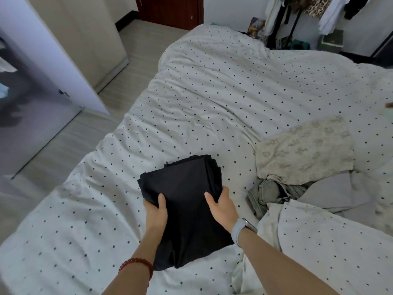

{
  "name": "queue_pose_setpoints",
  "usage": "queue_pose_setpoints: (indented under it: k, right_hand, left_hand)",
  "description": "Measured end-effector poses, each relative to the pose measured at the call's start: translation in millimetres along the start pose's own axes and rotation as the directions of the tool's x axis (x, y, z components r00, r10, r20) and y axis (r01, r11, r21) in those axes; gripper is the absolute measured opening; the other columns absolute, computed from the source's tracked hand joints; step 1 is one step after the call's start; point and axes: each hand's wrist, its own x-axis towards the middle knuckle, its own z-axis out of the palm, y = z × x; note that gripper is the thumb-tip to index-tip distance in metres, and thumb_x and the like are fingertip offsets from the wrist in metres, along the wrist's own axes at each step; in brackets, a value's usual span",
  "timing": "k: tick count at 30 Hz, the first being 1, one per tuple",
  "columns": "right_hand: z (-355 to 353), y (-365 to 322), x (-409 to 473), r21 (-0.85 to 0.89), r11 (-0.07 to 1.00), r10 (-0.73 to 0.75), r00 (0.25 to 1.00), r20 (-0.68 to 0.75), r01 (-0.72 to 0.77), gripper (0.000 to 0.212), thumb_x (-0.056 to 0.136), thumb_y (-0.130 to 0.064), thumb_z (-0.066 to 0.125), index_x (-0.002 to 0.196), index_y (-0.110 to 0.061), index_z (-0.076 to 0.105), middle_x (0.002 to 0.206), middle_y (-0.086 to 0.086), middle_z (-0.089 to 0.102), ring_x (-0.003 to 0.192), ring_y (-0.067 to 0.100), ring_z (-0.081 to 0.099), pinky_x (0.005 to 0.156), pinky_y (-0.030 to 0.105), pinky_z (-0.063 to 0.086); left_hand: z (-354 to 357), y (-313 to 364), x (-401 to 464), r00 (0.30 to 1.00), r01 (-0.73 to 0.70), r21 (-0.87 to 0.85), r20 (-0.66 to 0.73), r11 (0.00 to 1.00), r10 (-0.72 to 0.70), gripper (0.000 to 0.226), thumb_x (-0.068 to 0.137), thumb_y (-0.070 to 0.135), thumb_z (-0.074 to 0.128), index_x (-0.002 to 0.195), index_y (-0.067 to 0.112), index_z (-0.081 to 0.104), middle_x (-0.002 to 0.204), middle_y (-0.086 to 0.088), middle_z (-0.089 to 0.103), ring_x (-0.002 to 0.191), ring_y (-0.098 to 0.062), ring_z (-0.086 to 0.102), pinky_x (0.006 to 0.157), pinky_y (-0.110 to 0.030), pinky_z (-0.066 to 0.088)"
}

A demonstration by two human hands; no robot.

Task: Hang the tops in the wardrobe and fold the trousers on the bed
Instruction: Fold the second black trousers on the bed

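1. The folded black trousers (185,201) are at the near middle of the bed (212,92), over its dotted cover.
2. The left hand (156,211) grips their left edge, thumb on top.
3. The right hand (223,209) grips their right edge, thumb on top.
4. A beige patterned top (304,150) and grey jeans (265,194) lie to the right.

Pale wood-look floor (70,145) seen at left; dark red door (170,9) at top centre; clothes rack (297,15) crowded at upper right.
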Motion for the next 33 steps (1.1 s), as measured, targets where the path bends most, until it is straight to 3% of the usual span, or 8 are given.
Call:
queue_pose_setpoints:
  k: [5, 8, 10, 13, 19, 23, 29, 33]
  right_hand:
    - [12, -17, -27, -0.287, 0.942, -0.259, 0.922, -0.288, 0.175, 0.062, 0.096, -0.037, 0.041, 0.148, -0.014, 0.015, 0.093, 0.009, 0.067, 0.076, 0.026, 0.063, 0.063, 0.028, 0.043]
    - [7, -39, -45, -0.335, 0.882, -0.437, 0.838, -0.327, 0.330, 0.058, 0.097, -0.030, 0.041, 0.148, -0.017, 0.017, 0.117, 0.012, 0.061, 0.084, 0.031, 0.064, 0.064, 0.033, 0.048]
    - [1, -55, -56, -0.306, 0.847, -0.518, 0.803, -0.295, 0.434, 0.054, 0.097, -0.025, 0.042, 0.146, -0.017, 0.022, 0.134, 0.011, 0.050, 0.103, 0.032, 0.060, 0.078, 0.032, 0.049]
    - [-4, -80, -74, -0.218, 0.816, -0.578, 0.771, -0.266, 0.536, 0.046, 0.097, -0.021, 0.044, 0.141, -0.013, 0.035, 0.139, 0.006, 0.047, 0.118, 0.023, 0.053, 0.086, 0.010, 0.033]
    - [8, -127, -132, -0.180, 0.712, -0.701, 0.671, -0.240, 0.679, 0.033, 0.094, -0.015, 0.050, 0.125, -0.004, 0.051, 0.118, 0.007, 0.059, 0.098, 0.023, 0.061, 0.078, 0.015, 0.038]
    - [29, -176, -167, -0.131, 0.602, -0.793, 0.572, -0.209, 0.788, 0.031, 0.094, -0.013, 0.051, 0.122, -0.003, 0.052, 0.113, 0.006, 0.060, 0.095, 0.018, 0.060, 0.075, 0.009, 0.037]
    - [73, -272, -214, -0.014, 0.420, -0.893, 0.411, -0.183, 0.907, 0.030, 0.094, -0.013, 0.047, 0.122, -0.004, 0.050, 0.107, 0.002, 0.057, 0.075, 0.001, 0.050, 0.068, 0.001, 0.037]
    - [128, -353, -248, 0.064, 0.303, -0.930, 0.310, -0.196, 0.951, 0.032, 0.095, -0.015, 0.046, 0.124, -0.004, 0.049, 0.106, -0.005, 0.051, 0.088, 0.007, 0.050, 0.072, 0.000, 0.035]
  left_hand:
    - [4, 14, -32, 0.921, -0.325, 0.005, -0.227, 0.946, 0.318, 0.057, 0.099, 0.025, 0.037, 0.149, 0.016, 0.013, 0.152, -0.002, 0.028, 0.137, -0.019, 0.031, 0.106, -0.025, 0.027]
    - [-7, 33, -58, 0.885, -0.389, 0.024, -0.266, 0.921, 0.381, 0.055, 0.099, 0.028, 0.037, 0.149, 0.017, 0.017, 0.149, -0.002, 0.032, 0.132, -0.019, 0.037, 0.096, -0.020, 0.027]
    - [-18, 45, -71, 0.860, -0.433, 0.042, -0.283, 0.901, 0.426, 0.052, 0.099, 0.029, 0.037, 0.147, 0.018, 0.022, 0.145, -0.002, 0.037, 0.127, -0.020, 0.042, 0.093, -0.021, 0.029]
    - [-41, 61, -90, 0.798, -0.509, 0.082, -0.328, 0.857, 0.506, 0.046, 0.098, 0.030, 0.035, 0.142, 0.016, 0.033, 0.136, -0.002, 0.048, 0.120, -0.020, 0.050, 0.090, -0.021, 0.035]
    - [-105, 69, -140, 0.701, -0.587, 0.062, -0.460, 0.807, 0.545, 0.042, 0.097, 0.033, 0.034, 0.136, 0.019, 0.041, 0.122, 0.003, 0.055, 0.111, -0.016, 0.054, 0.093, -0.035, 0.046]
    - [-168, 82, -163, 0.629, -0.629, 0.070, -0.540, 0.774, 0.559, 0.035, 0.099, 0.027, 0.036, 0.133, 0.024, 0.043, 0.113, 0.009, 0.056, 0.104, -0.011, 0.054, 0.082, -0.025, 0.041]
    - [-280, 115, -189, 0.486, -0.715, 0.078, -0.660, 0.695, 0.573, 0.034, 0.099, 0.025, 0.037, 0.133, 0.028, 0.042, 0.118, 0.014, 0.053, 0.107, -0.004, 0.050, 0.092, -0.023, 0.038]
    - [-379, 137, -188, 0.355, -0.759, 0.149, -0.721, 0.634, 0.595, 0.033, 0.099, 0.027, 0.037, 0.132, 0.029, 0.041, 0.115, 0.012, 0.055, 0.107, -0.008, 0.053, 0.095, -0.031, 0.043]
